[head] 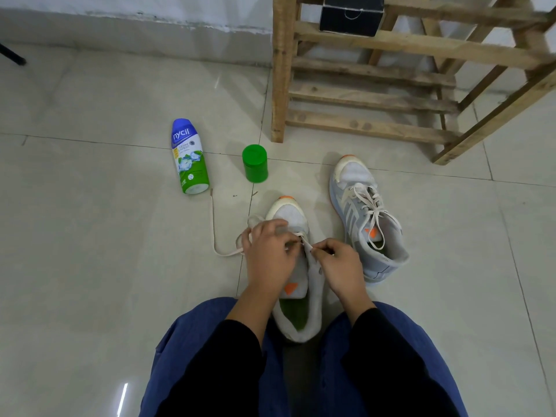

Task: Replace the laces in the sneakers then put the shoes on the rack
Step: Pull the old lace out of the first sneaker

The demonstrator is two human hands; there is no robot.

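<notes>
A dark object [12,55] is cut off at the left edge. The left hand [270,254] hides the front eyelets of the near sneaker [290,213], which stands at 6 o'clock, and at 1 o'clock the wooden rack [373,127] runs out of the frame. The left hand's fingers are curled over the tongue and grip the cream lace [213,224], whose loose end trails toward 11 o'clock and ends near the lying powder bottle [190,156]. The right hand [340,266] pinches the same lace between thumb and forefinger at the sneaker's right side; the second sneaker [367,218], laced, stands at 2 o'clock from it.
</notes>
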